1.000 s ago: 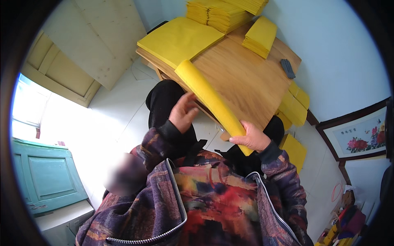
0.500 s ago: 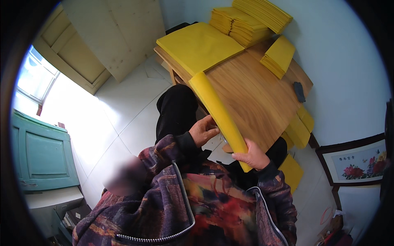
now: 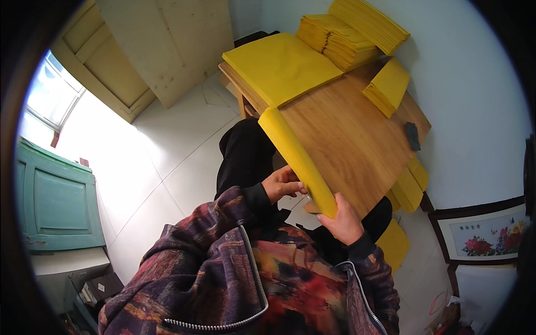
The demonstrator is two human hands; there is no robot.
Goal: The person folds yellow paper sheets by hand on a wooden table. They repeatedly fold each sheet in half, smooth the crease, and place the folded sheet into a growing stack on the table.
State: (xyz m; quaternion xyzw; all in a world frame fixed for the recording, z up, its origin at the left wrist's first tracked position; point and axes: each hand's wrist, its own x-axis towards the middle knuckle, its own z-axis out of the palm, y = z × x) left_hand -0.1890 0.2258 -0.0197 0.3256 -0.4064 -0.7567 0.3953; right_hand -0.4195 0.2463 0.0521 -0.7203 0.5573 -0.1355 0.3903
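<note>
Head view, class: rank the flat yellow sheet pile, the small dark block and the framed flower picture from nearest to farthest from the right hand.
From the right hand, which grips the yellow roll:
1. Small dark block, up near the table's right edge.
2. Framed flower picture, off to the right, low by the wall.
3. Flat yellow sheet pile, at the table's far left corner.

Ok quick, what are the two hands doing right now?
Left hand: closed on the side of the yellow paper roll.
Right hand: closed around the roll's near end.
</note>
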